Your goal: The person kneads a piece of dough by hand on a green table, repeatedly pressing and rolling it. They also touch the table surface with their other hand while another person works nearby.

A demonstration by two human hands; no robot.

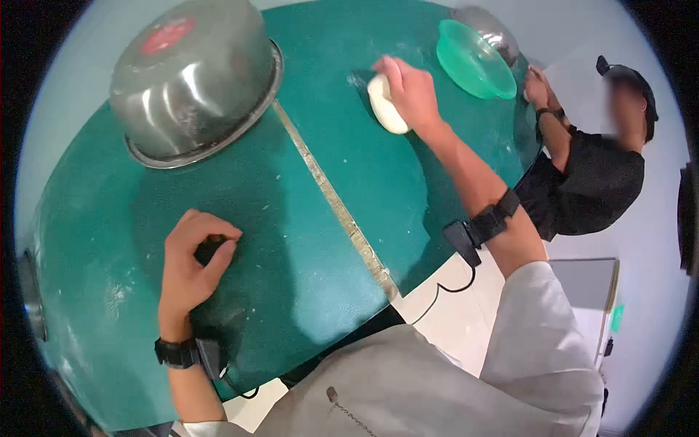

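My right hand (411, 89) is over a pale, smooth lump that looks like dough (384, 105), its fingers bent round the lump's upper right side. The lump rests on the green tabletop (349, 167), right of a worn strip. At the lower left, my left hand (196, 255) is curled above the table, thumb and forefinger nearly meeting around a dark gap. Whether anything is in its hidden fingers is not clear.
A large upturned steel bowl (193, 84) sits at the upper left. At the upper right are a green plastic basin (477, 62) and another metal bowl (489, 30). A person in black (597, 175) is at the table's right side, hands near its edge.
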